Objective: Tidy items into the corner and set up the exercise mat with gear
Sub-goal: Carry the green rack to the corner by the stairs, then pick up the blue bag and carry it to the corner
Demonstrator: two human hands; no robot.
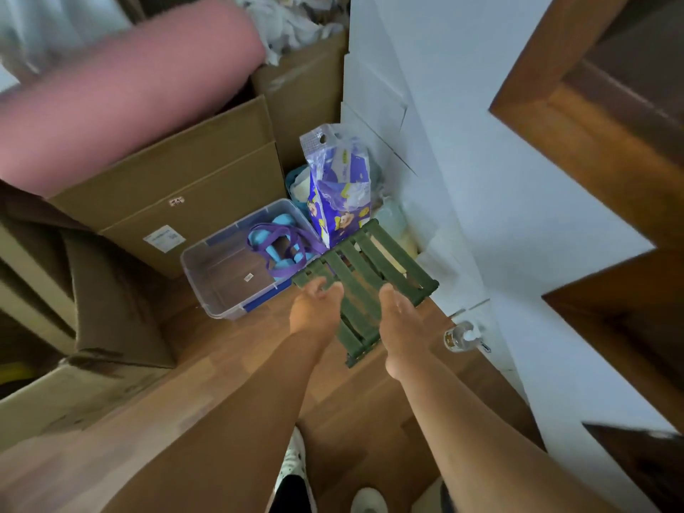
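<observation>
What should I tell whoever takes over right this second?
Left grip and right grip both hold the green slatted rack, close to the corner.
Blue dumbbells and purple strap lie in the clear bin; the pink mat lies rolled on the cardboard boxes.
Done: gear is binned, mat not laid out yet.
Left: probably set the rack in the corner, then unroll the mat and add the gear.

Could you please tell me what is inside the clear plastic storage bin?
Light blue dumbbells and a purple strap lie in the clear plastic storage bin; the green slatted rack hides its near right corner.
</observation>
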